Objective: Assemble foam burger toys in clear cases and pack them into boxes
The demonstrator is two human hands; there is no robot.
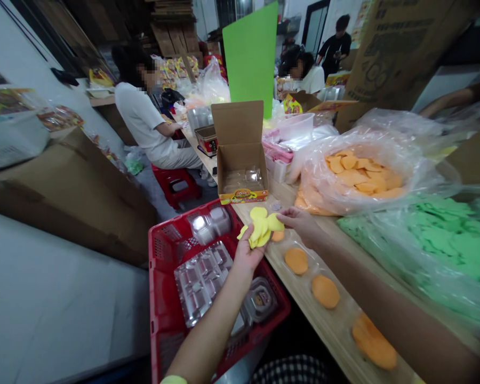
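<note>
My left hand [249, 255] is closed round a bunch of thin yellow foam pieces [258, 228] above the crate's right edge. With its fingertips my right hand [300, 223] pinches one yellow foam piece [276, 222] at the bunch's right side. Under and beside my right arm, a row of clear plastic trays lies along the wooden table [300, 306]. Round orange foam pieces sit in them, among them an orange disc [296, 261], another disc [325, 292] and a larger one [374, 341] nearest me. One more orange disc is partly hidden below my hands.
A red crate [154, 282] with clear plastic packs stands left of the table. An open cardboard box [240, 125] sits ahead. Bags of orange pieces [360, 170] and green pieces [456, 240] lie right. A seated person [140, 117] is at left; others are farther back.
</note>
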